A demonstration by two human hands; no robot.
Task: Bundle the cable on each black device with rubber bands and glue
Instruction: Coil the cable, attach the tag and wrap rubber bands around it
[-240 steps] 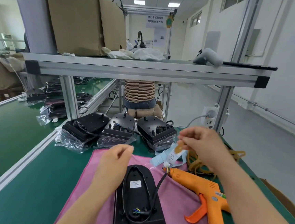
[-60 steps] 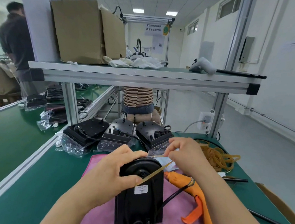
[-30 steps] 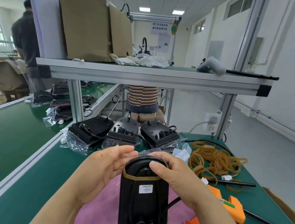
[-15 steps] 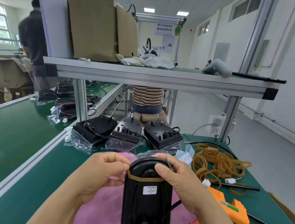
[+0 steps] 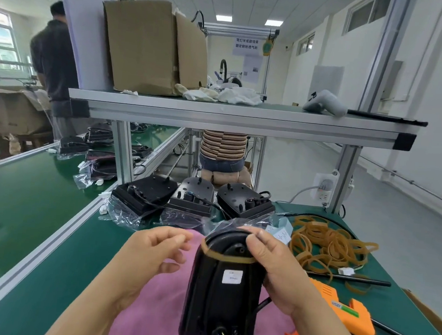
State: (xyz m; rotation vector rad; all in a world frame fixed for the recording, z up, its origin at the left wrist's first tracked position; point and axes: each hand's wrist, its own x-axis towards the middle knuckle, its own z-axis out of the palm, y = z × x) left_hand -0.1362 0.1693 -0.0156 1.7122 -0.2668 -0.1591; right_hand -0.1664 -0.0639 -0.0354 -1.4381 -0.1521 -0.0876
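One left hand, fingers loosely curled, held nothing, just left of the device. One black device stood upright on a pink cloth on the green surface, with a rubber band round its upper part. One right hand gripped its upper right edge. A pile of loose bands and an orange glue gun lay further right.

Left of the pink cloth, the green desk lies open for a pass. Ahead, 3 bagged black devices stand in a row under the low shelf. On the right, the rubber band pile, a black rod and the orange glue gun crowd the desk. A narrow gap separates the left grip from the upright black device.
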